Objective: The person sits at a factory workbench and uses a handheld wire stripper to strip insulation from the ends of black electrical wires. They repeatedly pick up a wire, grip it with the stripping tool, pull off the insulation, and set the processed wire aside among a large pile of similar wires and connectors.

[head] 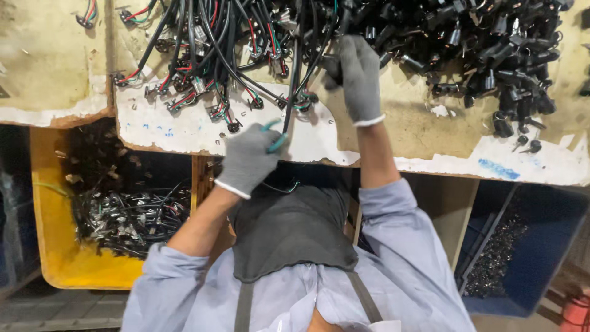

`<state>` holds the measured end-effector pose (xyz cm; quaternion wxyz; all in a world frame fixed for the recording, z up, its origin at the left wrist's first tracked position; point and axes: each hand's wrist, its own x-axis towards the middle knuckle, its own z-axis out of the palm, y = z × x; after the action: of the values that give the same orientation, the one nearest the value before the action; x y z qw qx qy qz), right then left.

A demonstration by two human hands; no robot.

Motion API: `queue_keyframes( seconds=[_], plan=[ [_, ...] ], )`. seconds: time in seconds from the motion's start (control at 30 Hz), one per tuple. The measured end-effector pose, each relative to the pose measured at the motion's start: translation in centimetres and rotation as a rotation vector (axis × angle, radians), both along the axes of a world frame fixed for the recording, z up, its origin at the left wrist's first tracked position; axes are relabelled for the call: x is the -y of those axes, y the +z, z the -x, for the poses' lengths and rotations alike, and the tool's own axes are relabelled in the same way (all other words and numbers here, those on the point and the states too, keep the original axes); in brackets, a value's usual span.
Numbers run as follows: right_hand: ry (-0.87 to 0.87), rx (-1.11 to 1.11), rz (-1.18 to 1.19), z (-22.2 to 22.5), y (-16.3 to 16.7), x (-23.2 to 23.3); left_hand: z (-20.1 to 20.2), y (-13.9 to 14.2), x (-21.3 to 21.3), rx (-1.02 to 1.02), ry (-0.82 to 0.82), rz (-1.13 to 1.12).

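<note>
Gloved left hand (247, 161) grips teal cutters (275, 140) beside a black cable (294, 86); right hand (358, 77) pinches that cable over the bench (424, 123); tangled neighbours risk a wrong snip.

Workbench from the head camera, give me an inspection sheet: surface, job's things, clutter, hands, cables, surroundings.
Surface: worn bench top, beige with white, chipped front edge and blue marks.
Job's things: teal-handled tool in the left hand; black cable running up from it to the right hand.
Clutter: heap of black connectors at upper right, a few loose ones beside it.
Hands: left hand in a grey glove, closed on the tool; right hand gloved, gripping the cable.
Cables: tangle of black leads with red, green and white wire ends.
Surroundings: yellow bin of wire pieces below left; blue bin below right.
</note>
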<state>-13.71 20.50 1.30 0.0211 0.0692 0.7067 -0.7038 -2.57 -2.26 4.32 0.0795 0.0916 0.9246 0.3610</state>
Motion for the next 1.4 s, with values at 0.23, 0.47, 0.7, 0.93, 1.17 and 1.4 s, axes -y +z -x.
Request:
queue_keyframes(
  seconds=[0.23, 0.47, 0.7, 0.93, 1.17, 1.4],
  plan=[
    [-0.074, -0.637, -0.727, -0.8, 0.1, -3.4, -1.6, -4.0, 1.2, -0.151, -0.102, 0.075],
    [0.099, -0.443, -1.271, -2.1, 1.2, -0.9, -0.9, -4.5, 1.4, -0.236, 0.053, 0.348],
    [0.124, -0.399, -1.085, -0.5, 2.0, -1.9, -0.5, -3.3, 2.2, -0.073, 0.031, 0.198],
    [-0.148, -0.32, 0.33, -2.3, 2.4, -3.0, -0.6, -3.6, 2.1, 0.049, 0.055, 0.224],
    [0.058, -0.111, 0.205, -8.0, 3.2, 0.4, 0.4, -1.5, 1.7, -0.007, 0.029, 0.166],
    [0.563, -0.46, -0.597, -12.4, 2.9, 1.4, -1.2, 5.1, 3.3, 0.668, 0.316, -0.773]
  ],
)
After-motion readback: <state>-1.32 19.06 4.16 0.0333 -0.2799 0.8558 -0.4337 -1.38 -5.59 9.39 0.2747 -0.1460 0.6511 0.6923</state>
